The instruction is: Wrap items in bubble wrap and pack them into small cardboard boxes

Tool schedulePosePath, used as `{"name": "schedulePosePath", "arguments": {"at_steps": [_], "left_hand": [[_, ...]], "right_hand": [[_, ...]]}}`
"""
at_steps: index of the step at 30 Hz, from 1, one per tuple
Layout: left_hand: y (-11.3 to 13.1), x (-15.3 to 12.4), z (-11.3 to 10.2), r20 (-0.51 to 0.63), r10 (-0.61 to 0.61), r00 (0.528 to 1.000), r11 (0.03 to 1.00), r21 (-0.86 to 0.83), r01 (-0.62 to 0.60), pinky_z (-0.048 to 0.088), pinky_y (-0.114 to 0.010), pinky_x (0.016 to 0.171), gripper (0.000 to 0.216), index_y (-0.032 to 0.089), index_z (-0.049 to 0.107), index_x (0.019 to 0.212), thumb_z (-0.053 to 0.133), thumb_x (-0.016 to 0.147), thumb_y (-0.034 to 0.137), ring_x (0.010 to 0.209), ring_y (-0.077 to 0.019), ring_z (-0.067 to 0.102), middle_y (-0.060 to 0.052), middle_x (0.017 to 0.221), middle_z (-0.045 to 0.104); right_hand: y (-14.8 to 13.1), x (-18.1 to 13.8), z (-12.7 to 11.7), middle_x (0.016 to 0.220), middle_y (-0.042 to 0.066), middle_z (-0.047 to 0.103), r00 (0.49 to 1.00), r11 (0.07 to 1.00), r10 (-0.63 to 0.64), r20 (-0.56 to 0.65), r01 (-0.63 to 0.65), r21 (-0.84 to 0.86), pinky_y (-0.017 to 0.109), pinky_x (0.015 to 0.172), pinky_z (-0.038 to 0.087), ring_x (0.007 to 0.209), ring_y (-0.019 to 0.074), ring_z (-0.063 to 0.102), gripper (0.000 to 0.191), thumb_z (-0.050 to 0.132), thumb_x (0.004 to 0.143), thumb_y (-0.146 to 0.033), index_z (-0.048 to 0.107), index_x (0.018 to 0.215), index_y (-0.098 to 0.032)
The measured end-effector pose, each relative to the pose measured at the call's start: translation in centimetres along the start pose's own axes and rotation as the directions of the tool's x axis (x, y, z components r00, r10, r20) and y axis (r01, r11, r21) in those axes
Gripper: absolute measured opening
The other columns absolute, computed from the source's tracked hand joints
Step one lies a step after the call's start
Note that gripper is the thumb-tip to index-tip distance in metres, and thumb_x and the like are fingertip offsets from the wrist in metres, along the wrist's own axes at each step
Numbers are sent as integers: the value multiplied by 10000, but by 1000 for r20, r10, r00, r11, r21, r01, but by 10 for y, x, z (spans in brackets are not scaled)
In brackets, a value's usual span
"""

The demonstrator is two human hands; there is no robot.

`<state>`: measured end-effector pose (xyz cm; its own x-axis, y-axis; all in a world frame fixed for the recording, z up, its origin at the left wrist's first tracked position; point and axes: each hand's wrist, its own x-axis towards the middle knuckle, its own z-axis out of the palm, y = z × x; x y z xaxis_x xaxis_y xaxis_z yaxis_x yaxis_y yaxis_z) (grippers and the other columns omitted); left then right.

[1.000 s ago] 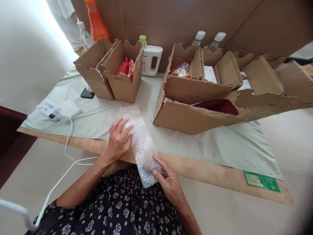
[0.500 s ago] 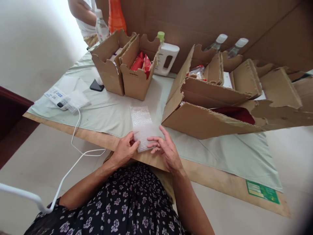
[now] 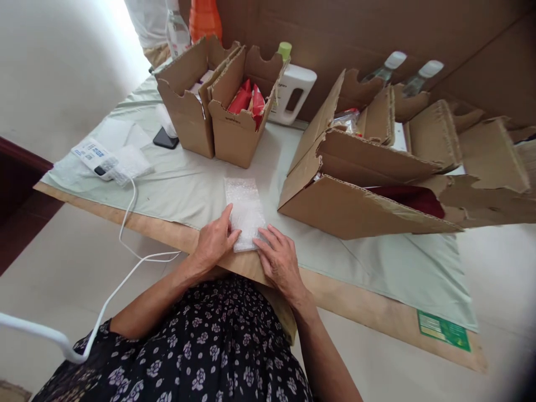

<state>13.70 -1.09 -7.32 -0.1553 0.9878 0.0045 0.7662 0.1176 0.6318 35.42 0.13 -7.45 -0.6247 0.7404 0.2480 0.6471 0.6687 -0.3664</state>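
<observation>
A flat, clear piece of bubble wrap (image 3: 246, 207) lies on the cloth near the table's front edge, between my two hands. My left hand (image 3: 213, 241) rests at its left side, with the index finger stretched along the edge and the thumb spread onto the lower corner. At the lower right edge, my right hand (image 3: 278, 255) lays its spread fingers on the wrap and the table. Neither hand is closed round the wrap.
Cardboard boxes (image 3: 237, 137) with red packets stand behind. A larger divided carton (image 3: 368, 209) is at right. A white jug (image 3: 295, 92) and bottles stand at the back. To the left lie a black phone (image 3: 166, 138), plastic packaging (image 3: 132, 162) and a white cable (image 3: 129, 209).
My left hand's pinch has opened, and its index finger now stretches along the wrap's edge. My right hand has come down from above onto the lower right edge.
</observation>
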Motion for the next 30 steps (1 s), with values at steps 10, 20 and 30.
{"name": "schedulePosePath", "arguments": {"at_steps": [10,20,30], "left_hand": [[7,-49,-19,33,411,911,910,-80,-407,561,-478,973,264,201,698,1186,623,936,239,1077,-283,677,-118,1136,742],[8,-26,-14,86,8,996,960,-281,16,556,-313,702,347,160,687,1232,541,928,241,667,-161,619,-21,825,716],[3,-42,-17,-139,378,915,921,-38,-387,518,-514,1066,368,177,632,1296,646,936,255,1263,-309,598,-164,1362,638]], "right_hand": [[0,9,-14,1082,58,806,999,964,6,53,-20,265,397,926,538,1003,223,734,281,488,1045,-206,747,1150,-236],[-11,-9,-20,1225,94,748,956,989,63,-286,-22,145,457,979,515,1167,272,680,258,600,985,-216,698,1220,-261],[-4,10,-8,1135,71,790,994,990,-86,-69,93,103,455,997,473,1190,264,660,275,527,1020,-158,722,1200,-231]]}}
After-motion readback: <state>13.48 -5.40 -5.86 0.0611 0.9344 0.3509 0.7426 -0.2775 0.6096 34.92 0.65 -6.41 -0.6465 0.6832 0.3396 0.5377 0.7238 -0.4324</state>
